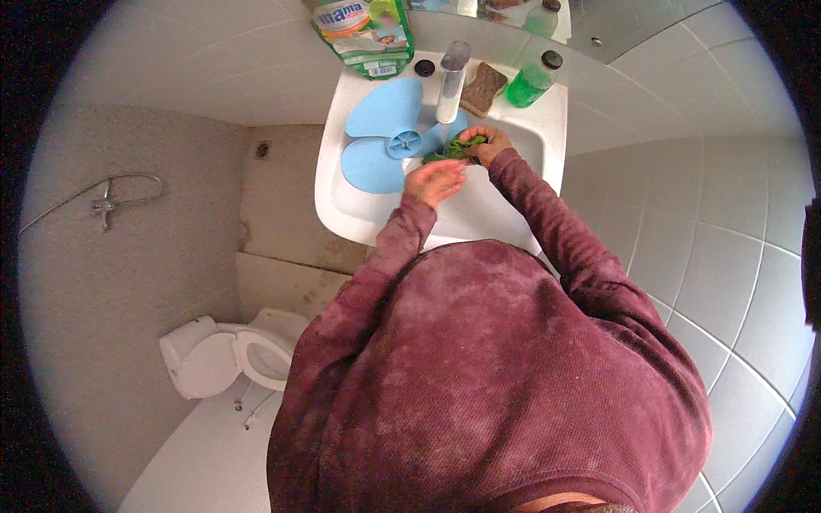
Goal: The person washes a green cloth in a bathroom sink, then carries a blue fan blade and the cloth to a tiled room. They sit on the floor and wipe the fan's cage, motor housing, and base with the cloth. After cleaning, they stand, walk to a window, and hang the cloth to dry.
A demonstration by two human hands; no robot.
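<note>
- Blue plastic three-bladed fan impeller (404,144) lies over the left side of the white washbasin (479,209), hub up, one blade running under the chrome tap (453,77).
- Green crumpled bundle (462,149) is in my right hand (486,146), just below the spout, over the right-hand blade. Leaf or cloth: can't tell.
- Progress: impeller is in place at the basin, bundle is picked up. I'd call it mid-job.
- Can't confirm how much is done: no suds I can make out on the blades, and I can't tell if water is running.
- Left, my read: bundle not put down, impeller not lifted out. Brown sponge (484,89) and green bottle (532,81) sit on the back ledge, out of my hands; bottle is capped.
- Right hand: fingers bent, thumb and fingertips pinching the bundle. Arm reaches in from lower right, wrist angled left.
- Left hand (436,180): fingers straight, nearly together, pointing right, gripping nothing I can see. Sits just below the bundle; contact unclear.
- Both elbows bent, maroon sleeves (547,205) down to the wrists, hands close together over the basin.
</note>
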